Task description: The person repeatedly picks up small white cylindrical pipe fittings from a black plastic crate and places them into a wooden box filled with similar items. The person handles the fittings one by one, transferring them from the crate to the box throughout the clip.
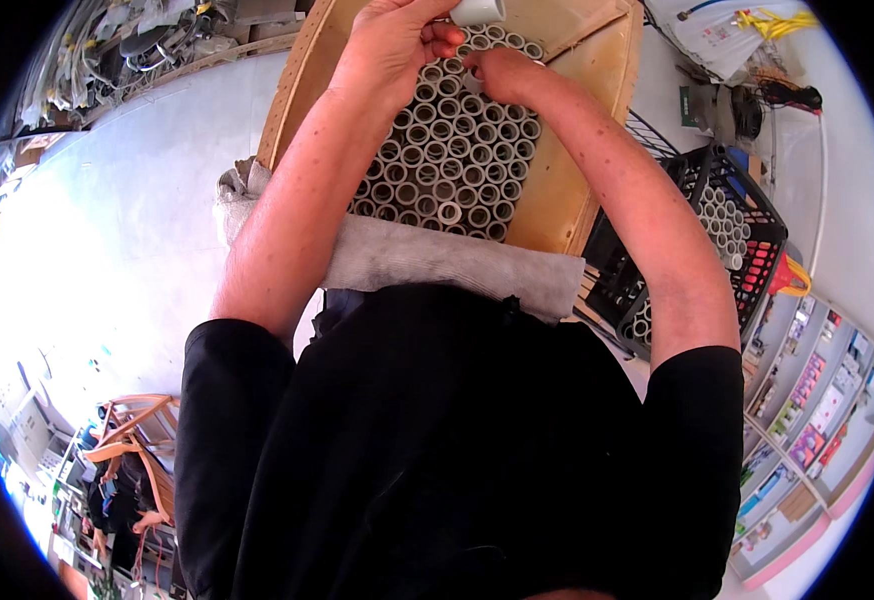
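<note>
Rows of white plastic pipe sleeves (434,154) stand on end, packed side by side in a wooden box (557,191). At the top of the view my left hand (410,34) is raised over the box, its fingers shut on a pale ring-ended sleeve (479,10). My right hand (503,75) reaches down among the sleeves near the box's right side, with a whitish piece partly visible at its curled fingers; its hold is unclear. A rolled grey cloth (452,262) lies over the box's near edge, against my body.
Black plastic crates (767,217) with more sleeves stand right of the box. Shelves of small goods (812,420) are at the lower right. Bagged stock (99,60) fills a rack at the upper left. Another person sits by a wooden chair (153,450) at the lower left.
</note>
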The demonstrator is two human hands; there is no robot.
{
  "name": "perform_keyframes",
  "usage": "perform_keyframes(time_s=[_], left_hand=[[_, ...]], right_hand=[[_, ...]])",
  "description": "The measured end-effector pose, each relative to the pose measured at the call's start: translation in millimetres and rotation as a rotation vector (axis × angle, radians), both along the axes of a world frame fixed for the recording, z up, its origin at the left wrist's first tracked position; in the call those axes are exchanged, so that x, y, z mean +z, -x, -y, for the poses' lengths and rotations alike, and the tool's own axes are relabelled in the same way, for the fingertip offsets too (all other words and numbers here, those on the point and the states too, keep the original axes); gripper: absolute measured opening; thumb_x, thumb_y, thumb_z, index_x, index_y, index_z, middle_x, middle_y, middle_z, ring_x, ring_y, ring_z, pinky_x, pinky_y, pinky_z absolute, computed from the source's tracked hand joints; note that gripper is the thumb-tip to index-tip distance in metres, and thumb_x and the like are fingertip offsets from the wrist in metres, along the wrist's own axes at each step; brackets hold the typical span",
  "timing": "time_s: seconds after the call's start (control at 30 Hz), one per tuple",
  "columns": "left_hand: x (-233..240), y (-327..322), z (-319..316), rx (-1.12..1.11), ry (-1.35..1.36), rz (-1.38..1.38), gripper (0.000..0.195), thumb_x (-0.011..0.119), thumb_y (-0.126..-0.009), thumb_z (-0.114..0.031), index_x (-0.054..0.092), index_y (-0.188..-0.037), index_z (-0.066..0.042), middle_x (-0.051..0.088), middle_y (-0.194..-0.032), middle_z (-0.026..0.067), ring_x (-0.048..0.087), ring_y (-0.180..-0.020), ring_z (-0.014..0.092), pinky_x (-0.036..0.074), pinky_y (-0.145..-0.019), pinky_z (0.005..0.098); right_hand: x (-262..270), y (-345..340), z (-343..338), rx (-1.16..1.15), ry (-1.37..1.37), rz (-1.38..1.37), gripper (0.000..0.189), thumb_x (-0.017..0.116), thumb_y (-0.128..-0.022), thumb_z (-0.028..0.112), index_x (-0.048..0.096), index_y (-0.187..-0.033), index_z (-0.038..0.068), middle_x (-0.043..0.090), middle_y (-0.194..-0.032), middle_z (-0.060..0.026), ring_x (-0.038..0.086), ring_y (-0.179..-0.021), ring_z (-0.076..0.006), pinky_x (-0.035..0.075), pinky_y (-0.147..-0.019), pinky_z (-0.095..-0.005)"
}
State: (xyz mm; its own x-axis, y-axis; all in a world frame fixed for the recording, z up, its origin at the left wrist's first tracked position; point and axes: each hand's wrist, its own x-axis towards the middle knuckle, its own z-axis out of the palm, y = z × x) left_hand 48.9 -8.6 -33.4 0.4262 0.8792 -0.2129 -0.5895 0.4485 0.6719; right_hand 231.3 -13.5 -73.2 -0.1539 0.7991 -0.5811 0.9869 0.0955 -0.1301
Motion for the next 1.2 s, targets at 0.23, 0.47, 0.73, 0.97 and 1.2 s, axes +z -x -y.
perform_keyframes(time_s=[0.23, 0.47, 0.73, 0.97, 1.2], left_hand=[[2, 1, 1, 0.010, 0.013, -0.018, 0.006, 0.062, -0.096, -0.017, 0.064, -0.097, -0.011, 0.063, -0.074, -0.0015, 0.059, -0.059, 0.008, 0.044, -0.051, 0.0215], [-2, 1, -1, 0.012, 0.009, 0.015, 0.006, 0.062, -0.096, -0.015, 0.064, -0.097, -0.009, 0.064, -0.072, -0.0004, 0.059, -0.057, 0.008, 0.045, -0.050, 0.0207], [-2, -4, -2, 0.080, 0.013, -0.042, 0.007, 0.062, -0.096, -0.015, 0.064, -0.098, -0.009, 0.064, -0.074, 0.0000, 0.058, -0.056, 0.008, 0.046, -0.050, 0.0206], [-9, -7, -5, 0.171, -0.054, -0.084, 0.009, 0.062, -0.096, -0.015, 0.065, -0.101, -0.008, 0.065, -0.076, -0.0001, 0.057, -0.057, 0.007, 0.046, -0.051, 0.0209], [-3, -2, -4, 0.161, -0.044, -0.156, 0.009, 0.063, -0.096, -0.017, 0.064, -0.099, -0.009, 0.061, -0.071, -0.0021, 0.054, -0.056, 0.006, 0.044, -0.051, 0.0210]], right_hand=[[-7, 1, -1, 0.044, 0.143, 0.001, 0.055, 0.056, -0.083, 0.000, 0.054, -0.136, 0.012, 0.067, -0.118, -0.0093, 0.063, -0.108, -0.0253, 0.051, -0.091, -0.0355], [-6, -6, -4, -0.076, 0.059, -0.040, 0.043, 0.052, -0.089, 0.005, 0.058, -0.131, 0.010, 0.069, -0.113, -0.0090, 0.066, -0.101, -0.0251, 0.052, -0.087, -0.0365], [21, -26, -21, -0.604, -0.152, -1.013, 0.033, 0.059, -0.089, 0.020, 0.064, -0.120, 0.010, 0.070, -0.100, -0.0135, 0.068, -0.090, -0.0229, 0.053, -0.081, -0.0354], [79, 12, 6, -0.693, -0.042, -1.288, 0.039, 0.061, -0.097, 0.031, 0.058, -0.124, 0.003, 0.067, -0.106, -0.0081, 0.069, -0.085, -0.0168, 0.056, -0.072, -0.0277], [78, 9, 0, -0.615, -0.146, -1.167, 0.037, 0.063, -0.095, 0.024, 0.058, -0.122, -0.001, 0.068, -0.104, -0.0084, 0.069, -0.085, -0.0158, 0.056, -0.072, -0.0290]])
